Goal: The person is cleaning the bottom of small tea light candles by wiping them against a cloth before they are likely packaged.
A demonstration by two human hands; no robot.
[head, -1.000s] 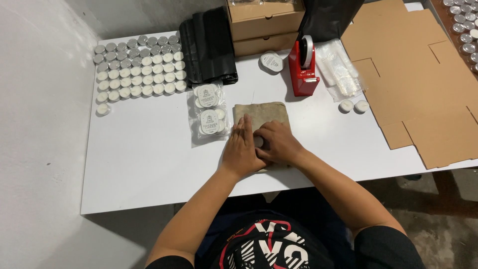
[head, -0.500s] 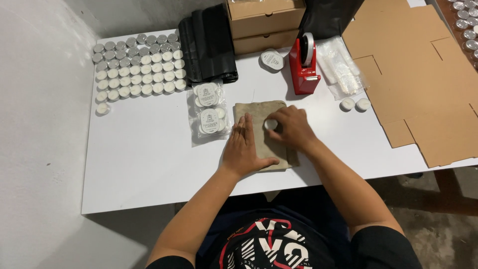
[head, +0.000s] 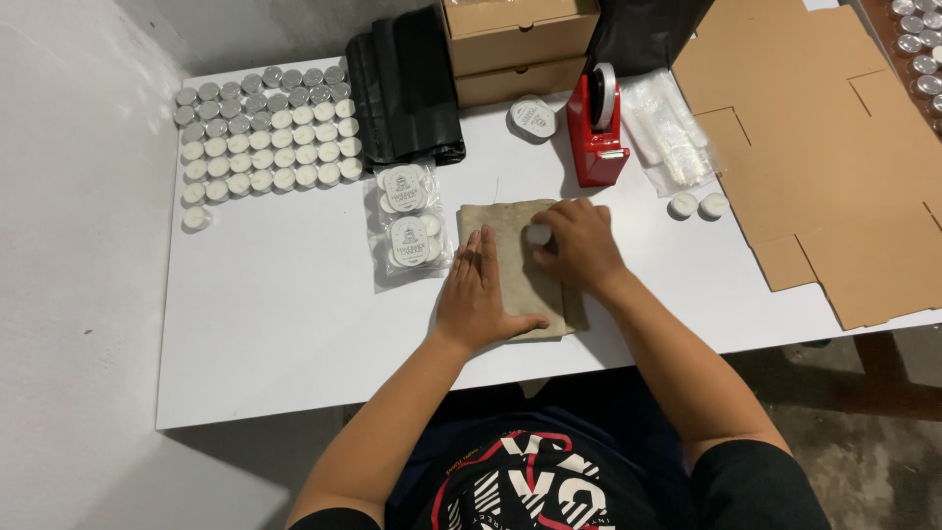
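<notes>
L hand flat, fingers together, pressing down on brownish cloth near front edge of white table. R hand just beside it on same cloth, fingertips pinching small white tealight. Left of cloth: clear bags of round white items. Right: 2 loose tealights. Farther back: red tape dispenser, black bags, tealight rows, cardboard boxes. Flat cardboard at right.
</notes>
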